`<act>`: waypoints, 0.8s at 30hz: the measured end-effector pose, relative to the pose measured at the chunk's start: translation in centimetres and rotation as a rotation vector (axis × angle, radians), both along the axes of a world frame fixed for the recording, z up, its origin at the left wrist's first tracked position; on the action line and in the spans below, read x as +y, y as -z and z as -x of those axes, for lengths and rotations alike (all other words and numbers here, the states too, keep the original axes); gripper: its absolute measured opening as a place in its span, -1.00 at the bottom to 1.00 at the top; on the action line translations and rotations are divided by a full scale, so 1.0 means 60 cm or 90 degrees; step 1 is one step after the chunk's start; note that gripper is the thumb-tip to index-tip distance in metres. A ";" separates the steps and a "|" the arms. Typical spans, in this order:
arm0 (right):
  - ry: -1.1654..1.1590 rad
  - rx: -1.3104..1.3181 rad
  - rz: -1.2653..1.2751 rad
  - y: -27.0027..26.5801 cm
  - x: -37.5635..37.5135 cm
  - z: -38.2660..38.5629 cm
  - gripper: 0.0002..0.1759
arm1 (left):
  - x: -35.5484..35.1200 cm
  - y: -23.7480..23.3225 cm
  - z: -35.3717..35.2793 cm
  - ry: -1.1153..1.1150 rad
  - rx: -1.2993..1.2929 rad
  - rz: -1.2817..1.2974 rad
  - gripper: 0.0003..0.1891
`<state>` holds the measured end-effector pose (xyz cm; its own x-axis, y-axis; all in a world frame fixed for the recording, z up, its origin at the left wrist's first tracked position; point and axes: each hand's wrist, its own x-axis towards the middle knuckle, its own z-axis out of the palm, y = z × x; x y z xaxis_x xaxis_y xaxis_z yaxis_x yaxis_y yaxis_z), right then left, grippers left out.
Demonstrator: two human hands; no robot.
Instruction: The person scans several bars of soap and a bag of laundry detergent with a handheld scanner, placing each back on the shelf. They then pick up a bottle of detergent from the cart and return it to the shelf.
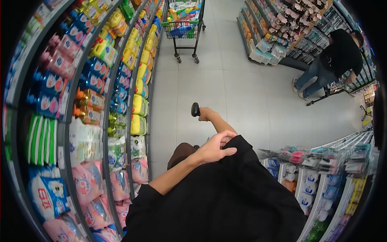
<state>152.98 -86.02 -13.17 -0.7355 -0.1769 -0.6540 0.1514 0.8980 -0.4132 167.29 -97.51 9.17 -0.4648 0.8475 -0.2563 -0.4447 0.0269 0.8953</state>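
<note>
My right hand (205, 114) is stretched out over the floor, its fingers closed around a small black rounded object (195, 109); its exact kind does not show. My left hand (217, 148) reaches across my body to the right arm. Its fingers curl at the hem of my black right sleeve (241, 148), the thumb lying on the cloth. Part of a brown rounded thing (182, 154) shows beyond my left forearm, mostly hidden by it.
Shelves on the left hold yellow detergent jugs (139, 105), blue bottles (94, 72) and pink packs (86, 183). A loaded shopping cart (182, 30) stands ahead. A person in black (340, 54) is beside another cart at right. Hanging packs (296, 155) jut out at near right.
</note>
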 end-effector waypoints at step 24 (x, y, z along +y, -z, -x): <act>0.017 -0.057 -0.141 0.047 0.508 0.675 -0.63 | 0.626 -0.021 0.766 0.401 0.539 0.084 -0.76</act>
<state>112.47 -55.57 -16.00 -0.6749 -0.0030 -0.7379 0.2042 0.9602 -0.1907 121.34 -59.93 10.44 -0.0224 0.9864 -0.1626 0.4491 0.1553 0.8799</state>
